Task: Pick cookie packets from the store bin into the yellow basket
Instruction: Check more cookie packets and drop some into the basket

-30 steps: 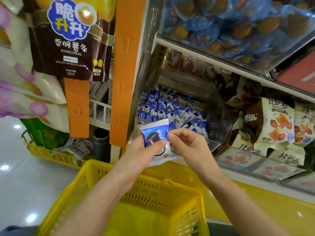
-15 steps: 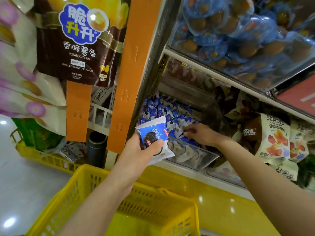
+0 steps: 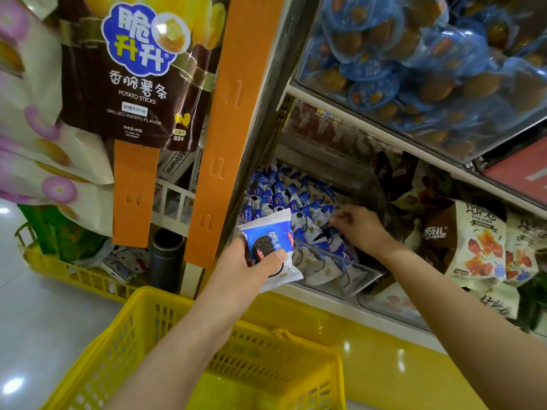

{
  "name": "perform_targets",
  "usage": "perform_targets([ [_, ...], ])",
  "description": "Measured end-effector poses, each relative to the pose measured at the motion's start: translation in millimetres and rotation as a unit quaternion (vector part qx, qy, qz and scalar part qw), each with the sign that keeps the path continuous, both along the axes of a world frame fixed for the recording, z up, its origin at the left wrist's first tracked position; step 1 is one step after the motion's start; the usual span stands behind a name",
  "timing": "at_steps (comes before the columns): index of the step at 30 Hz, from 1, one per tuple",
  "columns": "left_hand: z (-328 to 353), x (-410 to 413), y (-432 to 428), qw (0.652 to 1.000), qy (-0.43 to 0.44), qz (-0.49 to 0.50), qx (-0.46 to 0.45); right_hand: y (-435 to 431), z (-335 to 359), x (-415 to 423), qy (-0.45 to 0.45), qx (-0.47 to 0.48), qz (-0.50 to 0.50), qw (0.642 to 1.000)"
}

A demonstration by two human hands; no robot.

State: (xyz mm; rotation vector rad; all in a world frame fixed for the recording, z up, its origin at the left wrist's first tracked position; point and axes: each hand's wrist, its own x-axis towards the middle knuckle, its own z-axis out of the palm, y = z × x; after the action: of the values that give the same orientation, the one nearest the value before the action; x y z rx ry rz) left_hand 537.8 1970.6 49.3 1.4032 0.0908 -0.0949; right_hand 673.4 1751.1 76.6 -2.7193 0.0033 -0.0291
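Observation:
My left hand (image 3: pixel 247 267) grips a small stack of blue-and-white cookie packets (image 3: pixel 270 238), held above the yellow basket (image 3: pixel 142 327) and just in front of the bin. The clear store bin (image 3: pixel 352 276) on the shelf is heaped with the same blue-and-white packets (image 3: pixel 284 193). My right hand (image 3: pixel 359 226) reaches into the bin, fingers curled and pinching at a packet on top of the heap; whether the packet is lifted I cannot tell. The basket hangs below my left forearm; its inside is mostly hidden by the arm.
An orange hanging strip (image 3: pixel 225 128) and a metal shelf post stand left of the bin. Brown potato-stick bags (image 3: pixel 130 78) hang at the upper left. A shelf of blue-wrapped snacks (image 3: pixel 414 60) overhangs the bin. White and brown snack bags (image 3: pixel 476 241) fill the bin to the right. Another yellow basket (image 3: pixel 68 270) sits on the floor.
My right hand left the packets held in my left hand and reached back into the bin, moving right over the heap. My left hand stayed in place with its packets.

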Motion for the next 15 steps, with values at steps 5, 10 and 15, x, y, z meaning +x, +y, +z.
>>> perform_targets([
  [5, -1, 1, 0, 1.000, 0.002, 0.000, 0.007, 4, 0, 16, 0.012, -0.047, -0.073, 0.996],
  [10, -1, 3, 0, 1.000, -0.001, -0.001, 0.008, 6, -7, 26, 0.093, -0.113, -0.074, 0.986],
  [15, 0, 4, 0, 1.000, 0.004, -0.004, 0.005, 2, -7, 28, 0.115, -0.139, -0.054, 0.982],
])
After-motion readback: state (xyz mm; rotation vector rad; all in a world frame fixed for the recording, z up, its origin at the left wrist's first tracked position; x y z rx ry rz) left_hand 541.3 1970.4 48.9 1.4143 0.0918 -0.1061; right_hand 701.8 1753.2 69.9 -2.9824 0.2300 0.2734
